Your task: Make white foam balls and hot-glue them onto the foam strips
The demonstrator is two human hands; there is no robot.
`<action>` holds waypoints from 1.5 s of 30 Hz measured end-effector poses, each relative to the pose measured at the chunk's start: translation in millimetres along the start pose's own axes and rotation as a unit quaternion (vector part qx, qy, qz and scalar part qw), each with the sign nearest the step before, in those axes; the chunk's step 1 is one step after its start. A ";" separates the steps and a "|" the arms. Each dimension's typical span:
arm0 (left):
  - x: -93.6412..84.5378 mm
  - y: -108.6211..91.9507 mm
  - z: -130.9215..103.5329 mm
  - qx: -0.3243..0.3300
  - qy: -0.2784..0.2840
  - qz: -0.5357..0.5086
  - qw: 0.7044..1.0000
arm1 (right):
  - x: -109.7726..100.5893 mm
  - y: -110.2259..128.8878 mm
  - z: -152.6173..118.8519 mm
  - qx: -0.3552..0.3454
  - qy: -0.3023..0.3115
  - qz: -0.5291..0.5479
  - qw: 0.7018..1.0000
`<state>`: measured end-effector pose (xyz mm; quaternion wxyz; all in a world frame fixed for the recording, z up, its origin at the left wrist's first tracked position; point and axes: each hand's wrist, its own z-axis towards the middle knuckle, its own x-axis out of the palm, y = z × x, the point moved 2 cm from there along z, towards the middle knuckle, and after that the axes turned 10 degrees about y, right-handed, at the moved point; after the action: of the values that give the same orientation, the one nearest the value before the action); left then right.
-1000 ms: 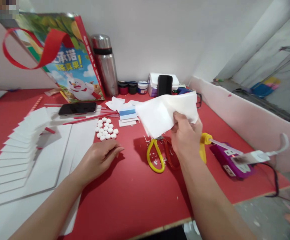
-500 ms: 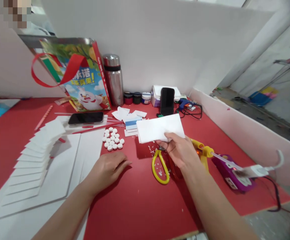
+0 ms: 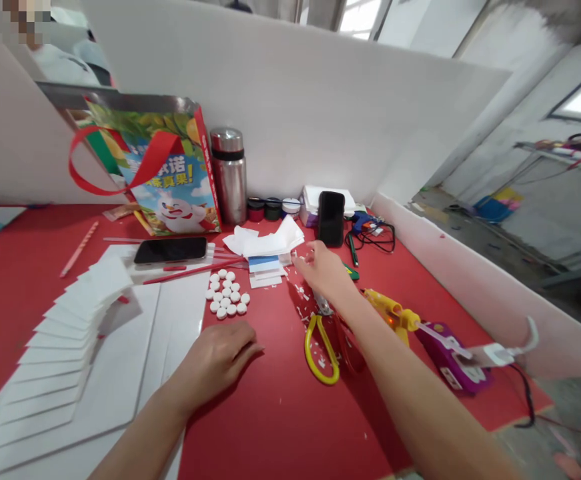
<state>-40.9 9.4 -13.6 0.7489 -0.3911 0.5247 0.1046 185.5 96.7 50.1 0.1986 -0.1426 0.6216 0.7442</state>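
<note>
My right hand [image 3: 325, 270] is stretched over the table with its fingers apart and nothing in them. Just left of its fingertips, folded white paper [image 3: 275, 239] lies on a pile of scraps above a blue and white piece [image 3: 264, 265]. Below the wrist are yellow-handled scissors [image 3: 311, 353], their blades partly hidden by my right arm. My left hand [image 3: 225, 353] rests on the red tabletop, fingers curled loosely and holding nothing visible. Several round white pieces [image 3: 227, 293] sit just beyond it. Fanned white cards [image 3: 65, 333] lie on white board at the left.
A steel flask [image 3: 229, 177] and a printed bag [image 3: 170, 173] stand at the back, near small paint jars [image 3: 273, 209]. One phone [image 3: 170, 250] lies flat; another [image 3: 331, 219] stands upright. A yellow glue gun [image 3: 390, 312] and purple device [image 3: 453, 360] are at the right.
My right hand has let go of the folded white paper, which now lies on the scraps, and the hand has moved forward. The camera view has tilted up slightly.
</note>
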 end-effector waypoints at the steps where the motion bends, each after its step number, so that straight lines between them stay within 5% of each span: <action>1: 0.1 0.1 -0.2 -0.002 0.002 0.003 1.000 | -10.5 0.9 -17.5 0.013 0.000 -0.036 0.999; 3: 0.7 0.3 -0.4 -0.002 0.007 0.014 1.000 | -30.0 2.6 -56.4 0.076 0.036 -0.240 0.967; 5: 1.6 0.4 -0.2 0.003 0.008 0.024 1.000 | -41.9 2.1 -91.0 0.156 0.122 -0.436 0.878; 8: 3.3 1.1 0.4 0.005 0.004 0.033 0.999 | -41.8 0.1 -118.4 0.191 0.228 -0.491 0.819; 16: 12.4 6.2 0.5 0.004 -0.001 0.058 0.998 | -27.0 4.9 -110.5 0.199 0.271 -0.467 0.818; 22: 16.0 4.6 2.8 0.016 -0.006 0.097 0.995 | -24.8 0.5 -109.2 0.228 0.243 -0.436 0.836; 27: 16.5 2.9 3.5 0.020 -0.018 0.105 0.994 | -42.1 -14.8 -104.6 0.266 0.234 -0.297 0.887; 31: 16.7 2.3 3.3 0.016 -0.022 0.103 0.994 | -57.3 -21.6 -119.3 0.280 0.185 0.094 0.937; 35: 16.0 0.8 4.5 0.017 -0.035 0.097 0.995 | -58.6 -23.0 -145.1 0.208 0.163 0.401 0.877; 40: 15.7 2.6 3.4 0.012 -0.029 0.100 0.995 | -47.6 -37.1 -164.1 0.284 0.128 0.525 0.792; 45: 14.5 -18.8 9.4 -0.030 -0.044 -0.009 0.999 | -45.7 -40.9 -167.3 0.268 0.150 0.440 0.844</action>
<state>-17.5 -0.4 -15.8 0.7599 -0.4137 0.4841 0.1305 239.2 -66.9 4.4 -0.2143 0.0948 0.8164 0.5277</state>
